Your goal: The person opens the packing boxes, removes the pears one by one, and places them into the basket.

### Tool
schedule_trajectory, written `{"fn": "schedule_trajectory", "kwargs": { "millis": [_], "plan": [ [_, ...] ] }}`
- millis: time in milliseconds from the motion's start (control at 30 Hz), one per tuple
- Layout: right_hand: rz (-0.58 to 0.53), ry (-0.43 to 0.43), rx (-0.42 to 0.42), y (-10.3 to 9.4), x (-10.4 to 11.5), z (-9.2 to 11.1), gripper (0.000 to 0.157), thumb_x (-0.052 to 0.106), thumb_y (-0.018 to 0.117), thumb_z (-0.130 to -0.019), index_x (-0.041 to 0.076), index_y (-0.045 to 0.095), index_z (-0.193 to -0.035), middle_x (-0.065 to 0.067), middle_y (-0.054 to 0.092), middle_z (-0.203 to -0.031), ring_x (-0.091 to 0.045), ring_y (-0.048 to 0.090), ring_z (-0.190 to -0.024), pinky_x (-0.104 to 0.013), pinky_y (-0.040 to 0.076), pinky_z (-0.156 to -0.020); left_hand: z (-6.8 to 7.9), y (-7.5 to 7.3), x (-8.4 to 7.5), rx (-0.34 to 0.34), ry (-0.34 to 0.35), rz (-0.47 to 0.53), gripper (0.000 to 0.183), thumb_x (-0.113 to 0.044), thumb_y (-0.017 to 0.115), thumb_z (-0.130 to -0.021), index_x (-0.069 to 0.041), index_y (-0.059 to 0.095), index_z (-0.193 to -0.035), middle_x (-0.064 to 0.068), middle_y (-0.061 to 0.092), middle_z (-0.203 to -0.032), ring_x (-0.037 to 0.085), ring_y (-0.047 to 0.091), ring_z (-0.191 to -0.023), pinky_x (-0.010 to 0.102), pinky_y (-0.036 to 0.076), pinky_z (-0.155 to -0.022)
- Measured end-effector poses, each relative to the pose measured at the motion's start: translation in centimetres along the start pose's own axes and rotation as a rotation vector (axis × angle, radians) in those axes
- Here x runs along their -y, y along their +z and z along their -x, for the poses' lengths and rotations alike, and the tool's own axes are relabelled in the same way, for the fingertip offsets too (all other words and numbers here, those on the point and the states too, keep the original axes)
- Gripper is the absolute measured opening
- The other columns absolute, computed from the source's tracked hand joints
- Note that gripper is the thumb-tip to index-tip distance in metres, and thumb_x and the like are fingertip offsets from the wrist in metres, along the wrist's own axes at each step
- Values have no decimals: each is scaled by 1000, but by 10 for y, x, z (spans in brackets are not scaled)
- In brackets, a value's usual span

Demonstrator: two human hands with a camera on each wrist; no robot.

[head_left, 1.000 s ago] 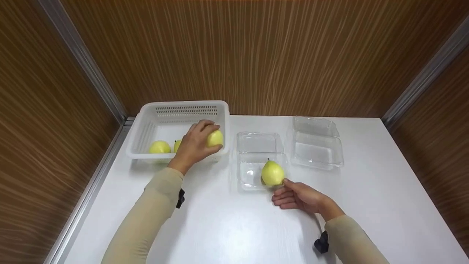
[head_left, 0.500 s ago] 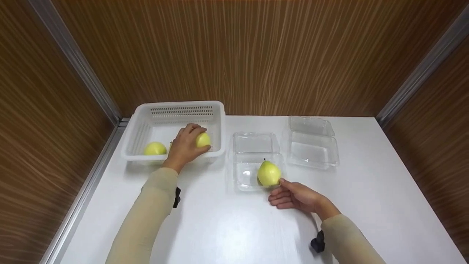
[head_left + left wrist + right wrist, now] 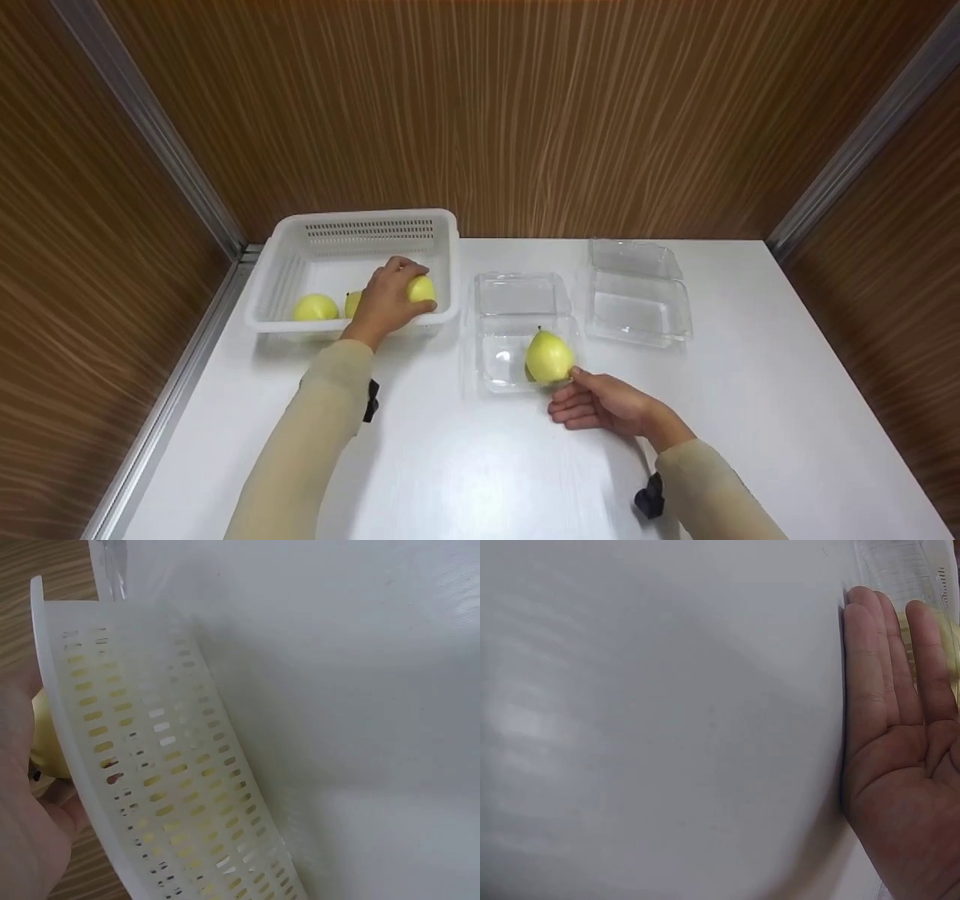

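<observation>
In the head view my left hand (image 3: pixel 385 300) reaches over the near wall of the white basket (image 3: pixel 259 325) and grips a yellow-green pear (image 3: pixel 421 289), thumb on one side and fingers on the other. Two more pears, a left one (image 3: pixel 316 307) and a partly hidden one (image 3: pixel 352 304), lie in the basket. My right hand (image 3: pixel 611 403) lies on its side by the near right corner of an opened clear plastic clamshell box (image 3: pixel 499 381). Its fingers are straight in the right wrist view, and the thumb tip is at the box rim beside a pear (image 3: pixel 549 358) inside.
A second opened clear clamshell box (image 3: pixel 637 313) stands on the white table (image 3: pixel 465 465) to the right of the first. Wood-patterned panels (image 3: pixel 495 120) enclose the back and both sides.
The head view has shifted slightly. My left hand has lowered the pear a little within the basket, while the right hand stays by the box corner.
</observation>
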State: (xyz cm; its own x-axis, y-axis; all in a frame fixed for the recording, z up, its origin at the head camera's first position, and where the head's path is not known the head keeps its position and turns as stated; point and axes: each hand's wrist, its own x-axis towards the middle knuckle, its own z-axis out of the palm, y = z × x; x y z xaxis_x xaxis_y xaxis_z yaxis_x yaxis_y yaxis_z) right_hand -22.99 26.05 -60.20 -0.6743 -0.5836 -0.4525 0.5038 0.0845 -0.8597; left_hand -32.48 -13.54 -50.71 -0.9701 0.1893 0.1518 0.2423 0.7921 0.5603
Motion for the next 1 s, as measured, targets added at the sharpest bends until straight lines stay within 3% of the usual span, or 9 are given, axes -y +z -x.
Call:
{"fn": "schedule_trajectory", "kwargs": {
  "millis": [400, 1000],
  "plan": [
    [4, 0, -8, 2, 1, -1, 64, 52, 39, -104, -5, 62, -122, -21, 68, -122, -30, 67, -113, -41, 55, -96, -7, 6, -3, 83, -115, 53, 58, -28, 85, -79, -14, 62, -131, 5, 53, -130, 26, 52, -120, 43, 43, -107],
    [-25, 1, -2, 2, 2, 1, 63, 51, 38, -105, -5, 61, -122, -20, 68, -121, -30, 68, -112, -41, 55, -96, -13, 9, 2, 132, -152, 71, 54, -25, 83, -80, -11, 64, -129, 9, 55, -128, 26, 54, -117, 42, 44, -106]
  ]
}}
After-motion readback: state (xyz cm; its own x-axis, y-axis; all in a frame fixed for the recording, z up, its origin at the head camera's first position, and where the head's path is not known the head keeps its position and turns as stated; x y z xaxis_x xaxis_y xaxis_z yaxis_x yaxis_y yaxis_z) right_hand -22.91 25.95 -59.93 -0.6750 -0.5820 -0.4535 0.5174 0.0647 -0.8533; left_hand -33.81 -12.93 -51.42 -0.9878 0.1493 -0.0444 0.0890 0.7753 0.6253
